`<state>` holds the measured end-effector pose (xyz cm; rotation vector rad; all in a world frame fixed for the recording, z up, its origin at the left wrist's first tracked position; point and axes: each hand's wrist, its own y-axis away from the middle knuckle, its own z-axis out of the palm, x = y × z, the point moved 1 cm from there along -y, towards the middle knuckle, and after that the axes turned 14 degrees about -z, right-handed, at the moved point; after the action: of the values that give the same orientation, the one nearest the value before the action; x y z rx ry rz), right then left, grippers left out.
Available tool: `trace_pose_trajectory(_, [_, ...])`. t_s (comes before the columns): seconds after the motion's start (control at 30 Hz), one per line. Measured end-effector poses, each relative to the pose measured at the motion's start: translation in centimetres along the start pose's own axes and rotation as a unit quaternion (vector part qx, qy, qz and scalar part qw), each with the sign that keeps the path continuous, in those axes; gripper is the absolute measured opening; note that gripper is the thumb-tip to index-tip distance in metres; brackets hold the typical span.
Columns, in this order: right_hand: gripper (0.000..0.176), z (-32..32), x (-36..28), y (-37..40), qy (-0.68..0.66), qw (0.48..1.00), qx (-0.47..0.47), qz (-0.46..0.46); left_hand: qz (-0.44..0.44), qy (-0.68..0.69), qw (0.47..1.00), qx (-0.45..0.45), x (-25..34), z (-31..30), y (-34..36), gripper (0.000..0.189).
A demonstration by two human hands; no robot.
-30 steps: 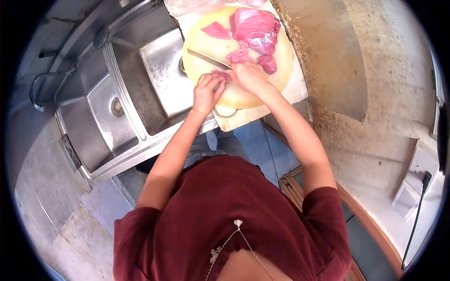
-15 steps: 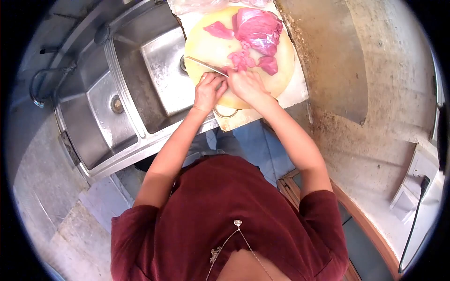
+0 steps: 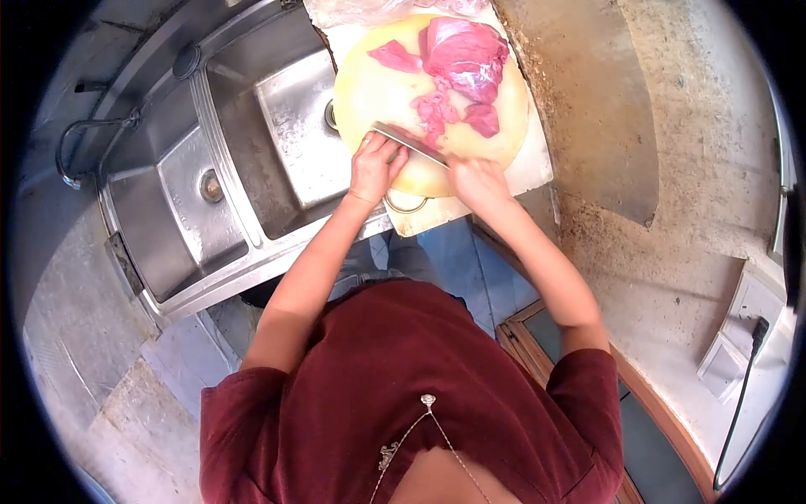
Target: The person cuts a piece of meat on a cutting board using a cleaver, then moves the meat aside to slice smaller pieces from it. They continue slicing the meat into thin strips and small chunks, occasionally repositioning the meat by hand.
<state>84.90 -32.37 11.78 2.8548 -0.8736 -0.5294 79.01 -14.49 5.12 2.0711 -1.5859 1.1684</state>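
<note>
My right hand [image 3: 480, 183] is closed around the handle of a knife [image 3: 411, 144], whose blade points left across the round yellow cutting board [image 3: 357, 92]. My left hand [image 3: 374, 170] rests at the board's near left edge, fingers curled against the blade's near side. What lies under those fingertips is hidden. Thin meat slices [image 3: 434, 109] lie just beyond the blade, some reaching its far edge. A large piece of raw meat [image 3: 466, 59] sits at the back of the board, with a small flat piece of meat [image 3: 395, 56] to its left and a chunk [image 3: 482, 120] below it.
Left of the board is a steel double sink [image 3: 290, 126] with a curved faucet [image 3: 71, 151]. A stained wall [image 3: 604, 109] rises on the right. Clear plastic [image 3: 361, 10] lies behind the board. A plugged-in cord [image 3: 745, 386] hangs at the right.
My right hand has moved right and slightly toward me, drawing the knife with it and away from my left hand. More slices show beyond the blade. My left hand has barely moved.
</note>
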Motion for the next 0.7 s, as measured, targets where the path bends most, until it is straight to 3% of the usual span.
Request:
trace_pose_trajectory(0.07, [0.025, -0.3, -1.5, -4.5, -0.039, 0.998, 0.041, 0.000, 0.000, -0.003, 1.000, -0.001, 0.4, 0.0, -0.3, 0.016])
trace_pose_trajectory(0.17, [0.026, -0.2, -1.2, -7.4, -0.040, 0.998, 0.017, -0.043, 0.011, 0.000, 1.000, -0.010, 0.0, -0.1, 0.0, 0.017])
trace_pose_trajectory(0.3, [0.025, -0.8, 1.2, -4.4, -0.028, 0.998, 0.041, 0.037, 0.026, 0.037, 0.999, 0.001, 0.5, -0.4, -0.4, 0.017])
trace_pose_trajectory(0.37, [0.022, -2.2, 0.5, -1.4, -0.044, 0.998, 0.053, 0.015, 0.017, 0.035, 0.999, 0.007, 0.4, -0.4, -0.1, 0.016])
trace_pose_trajectory(0.47, [0.018, -2.8, -0.7, 1.6, -0.003, 0.999, -0.039, 0.033, 0.014, 0.004, 1.000, 0.023, -0.4, 0.1, 0.2, 0.014])
trace_pose_trajectory(0.57, [0.019, -0.9, 0.1, 1.4, -0.014, 0.999, -0.033, 0.017, 0.003, 0.007, 1.000, 0.011, -0.1, -0.2, 0.1, 0.013])
trace_pose_trajectory(0.63, [0.020, 0.3, -0.3, -2.0, -0.017, 0.999, 0.017, -0.025, 0.006, 0.008, 1.000, 0.014, -0.1, -0.1, -0.1, 0.013])
trace_pose_trajectory(0.7, [0.024, -0.5, -1.5, -6.0, -0.053, 0.998, -0.008, -0.026, 0.015, 0.014, 1.000, 0.011, 0.0, 0.0, -0.2, 0.013])
